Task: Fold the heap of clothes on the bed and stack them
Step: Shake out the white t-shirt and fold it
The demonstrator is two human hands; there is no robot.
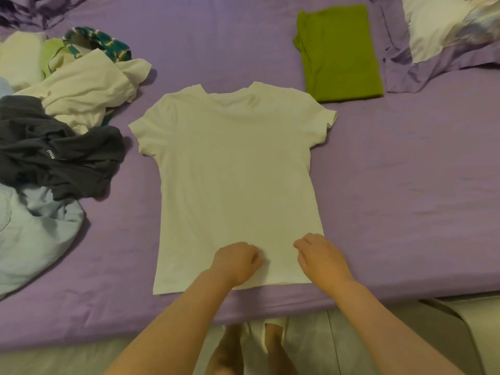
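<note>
A white T-shirt [235,169] lies spread flat in the middle of the purple bed sheet [405,185], collar away from me. My left hand [236,262] rests on its lower part with the fingers curled under, and I cannot tell whether it pinches the cloth. My right hand [322,257] lies beside it near the shirt's lower right edge, fingers bent down onto the fabric. A folded green garment [338,52] sits at the back right. The unfolded heap [54,117] lies at the left: cream, dark grey, light blue and teal-patterned pieces.
A pillow [446,31] with a purple-edged case lies at the far right corner. The bed's near edge runs under my forearms, with the floor and my feet [249,347] below it. Bare sheet stretches to the right of the shirt.
</note>
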